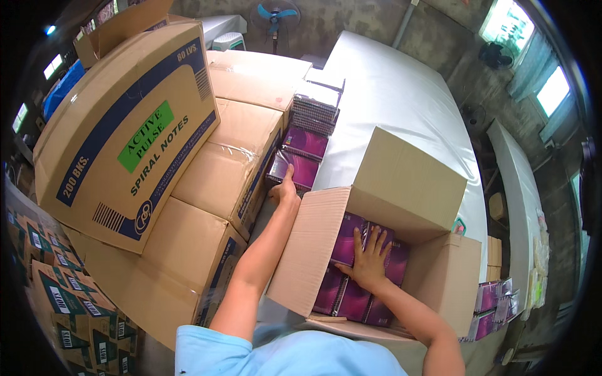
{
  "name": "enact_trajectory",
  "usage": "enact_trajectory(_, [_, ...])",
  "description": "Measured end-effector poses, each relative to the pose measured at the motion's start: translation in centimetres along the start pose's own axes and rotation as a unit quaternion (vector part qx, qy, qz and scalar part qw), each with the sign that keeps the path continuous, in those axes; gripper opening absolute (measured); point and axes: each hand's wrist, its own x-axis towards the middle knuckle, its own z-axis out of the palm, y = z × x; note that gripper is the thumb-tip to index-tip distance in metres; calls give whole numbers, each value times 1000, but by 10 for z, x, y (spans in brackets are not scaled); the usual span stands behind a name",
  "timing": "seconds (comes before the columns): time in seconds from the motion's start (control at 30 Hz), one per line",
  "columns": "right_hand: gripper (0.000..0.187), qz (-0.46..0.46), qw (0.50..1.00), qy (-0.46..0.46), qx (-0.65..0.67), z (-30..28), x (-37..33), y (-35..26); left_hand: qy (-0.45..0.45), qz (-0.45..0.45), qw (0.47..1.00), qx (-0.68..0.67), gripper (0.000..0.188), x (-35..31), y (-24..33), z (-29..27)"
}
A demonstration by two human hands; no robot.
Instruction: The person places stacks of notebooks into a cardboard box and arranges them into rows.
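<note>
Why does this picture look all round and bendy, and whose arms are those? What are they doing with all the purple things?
The camera sits on a person's head and looks down, so the arms reaching up from the bottom are that person's own. Its lens sees very wide, which bends straight edges near the rim. The right hand lies flat on purple spiral notebooks packed inside an open cardboard box. The left hand reaches out to a stack of purple notebooks standing on the white table; whether it grips one I cannot tell. Big closed cardboard cartons are piled on the left.
</note>
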Motion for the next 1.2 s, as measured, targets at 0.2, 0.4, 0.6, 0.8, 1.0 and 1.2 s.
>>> enact_trajectory(0.2, [112, 0, 1000, 24, -8, 4, -2, 3, -232, -104, 942, -219, 87, 11, 12, -8])
enact_trajectory(0.4, [111, 4, 1000, -16, 13, -5, 2, -2, -284, -43, 922, -260, 97, 3, 5, -8])
enact_trajectory(0.6, [111, 17, 1000, -23, 7, -2, -3, 5, -52, 6, 995, -86, 114, -32, -1, 3])
enact_trajectory(0.8, [111, 3, 999, -34, 13, -8, 1, 1, -86, 161, 980, -77, 118, -41, -8, -9])
enact_trajectory(1.0, [110, 8, 999, -35, 11, -7, -4, 10, -128, 665, 708, 199, 136, -127, 34, -11])
enact_trajectory(1.2, [113, -19, 994, -110, -22, -27, 0, 8, -455, 440, 765, -118, 105, -173, 144, -33])
